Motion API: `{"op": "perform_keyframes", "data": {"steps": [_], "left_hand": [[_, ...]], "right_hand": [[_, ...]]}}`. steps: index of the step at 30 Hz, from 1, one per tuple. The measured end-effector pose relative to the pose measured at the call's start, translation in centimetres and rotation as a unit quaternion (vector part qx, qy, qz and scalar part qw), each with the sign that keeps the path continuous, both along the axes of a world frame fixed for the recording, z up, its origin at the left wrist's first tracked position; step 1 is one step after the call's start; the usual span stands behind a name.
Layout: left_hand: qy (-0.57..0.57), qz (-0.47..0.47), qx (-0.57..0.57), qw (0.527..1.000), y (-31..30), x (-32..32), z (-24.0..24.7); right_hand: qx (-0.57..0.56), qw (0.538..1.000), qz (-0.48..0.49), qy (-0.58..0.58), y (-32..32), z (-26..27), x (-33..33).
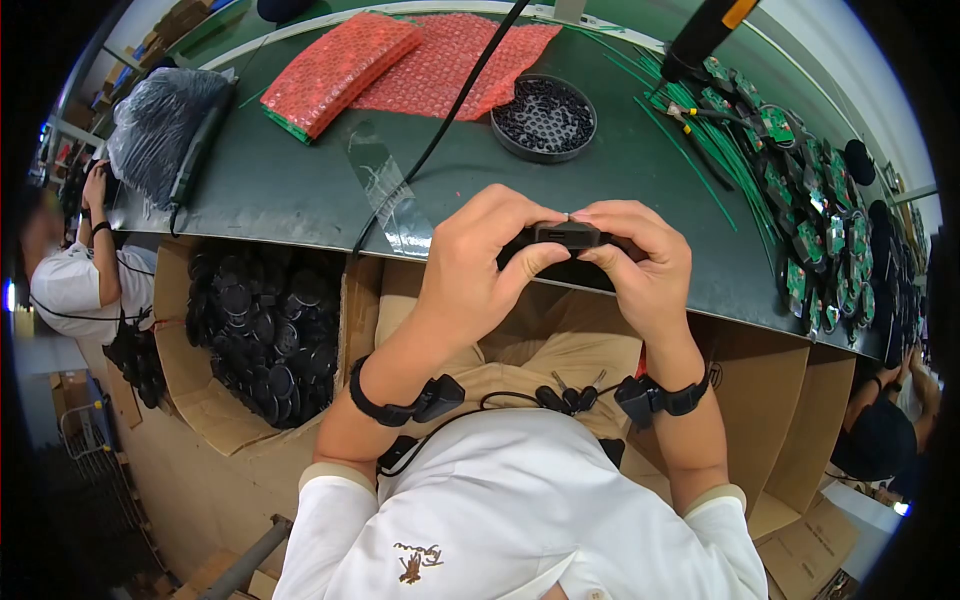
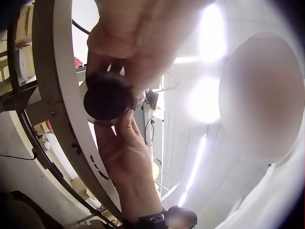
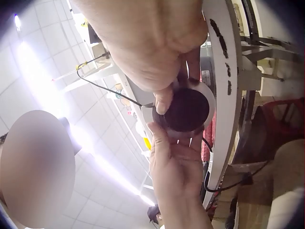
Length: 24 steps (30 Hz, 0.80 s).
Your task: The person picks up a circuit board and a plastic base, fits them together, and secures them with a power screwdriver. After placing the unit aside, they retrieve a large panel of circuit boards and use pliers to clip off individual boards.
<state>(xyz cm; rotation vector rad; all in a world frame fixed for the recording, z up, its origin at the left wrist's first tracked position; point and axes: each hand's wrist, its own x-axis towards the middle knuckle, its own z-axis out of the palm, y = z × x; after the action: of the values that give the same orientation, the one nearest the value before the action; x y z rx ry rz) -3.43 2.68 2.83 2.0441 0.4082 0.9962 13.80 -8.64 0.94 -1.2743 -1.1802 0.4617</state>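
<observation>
Shirt [image 1: 500, 500]: white, short-sleeved, worn by a person at a factory table [image 1: 290, 190].
Cuffs [image 1: 337, 470]: beige bands edging both sleeves.
Emblem [image 1: 411, 568]: a brown figure beneath dark cursive lettering, on the left chest.
Trousers [image 1: 500, 375]: tan.
Wrists: a black strap [image 1: 372, 405] on each, carrying a small black boxy camera [image 1: 439, 398].
Waist: a thin black cable [image 1: 500, 394].
Hands [image 1: 478, 265]: bare.

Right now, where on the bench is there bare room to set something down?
Bare green bench top shows between the plastic-wrapped bundle and the clear tape strip, and between the right hand and the green strips. Crowded: the far middle, with red bubble wrap and the round tray; the right end, piled with circuit boards.
</observation>
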Motion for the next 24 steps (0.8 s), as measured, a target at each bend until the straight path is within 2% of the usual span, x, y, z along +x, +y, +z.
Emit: {"op": "perform_keyframes", "data": {"steps": [8,10,13,17,19,20,22,24], "left_hand": [[-0.027,-0.017,-0.039,0.999,0.2,-0.4,-0.5],[0.004,-0.029,-0.073,0.997,0.1,-0.7,-0.3],[-0.034,-0.019,-0.054,0.998,0.1,-0.4,-0.6],[-0.029,-0.017,-0.057,0.998,0.1,-0.3,-0.8],[-0.060,-0.005,0.014,0.998,0.5,0.5,-1.2],[-0.061,-0.005,0.014,0.998,0.5,0.8,-1.5],[0.010,0.049,0.146,0.988,0.7,1.2,-1.9],[0.033,0.056,0.131,0.989,0.0,1.1,-2.7]], "right_hand": [[0.005,0.999,0.025,-0.035,0.1,0.3,0.3],[0.016,0.997,0.028,-0.072,0.1,0.5,0.4],[0.014,0.996,0.035,-0.080,0.1,0.6,0.5],[0.018,0.996,0.037,-0.085,0.3,0.8,0.7],[0.043,0.985,0.013,-0.169,0.6,1.2,1.3],[0.043,0.984,0.014,-0.170,0.6,1.2,1.5],[0.022,0.962,-0.020,-0.273,0.6,1.4,2.2],[-0.003,0.953,-0.018,-0.301,0.0,1.2,2.5]]}}
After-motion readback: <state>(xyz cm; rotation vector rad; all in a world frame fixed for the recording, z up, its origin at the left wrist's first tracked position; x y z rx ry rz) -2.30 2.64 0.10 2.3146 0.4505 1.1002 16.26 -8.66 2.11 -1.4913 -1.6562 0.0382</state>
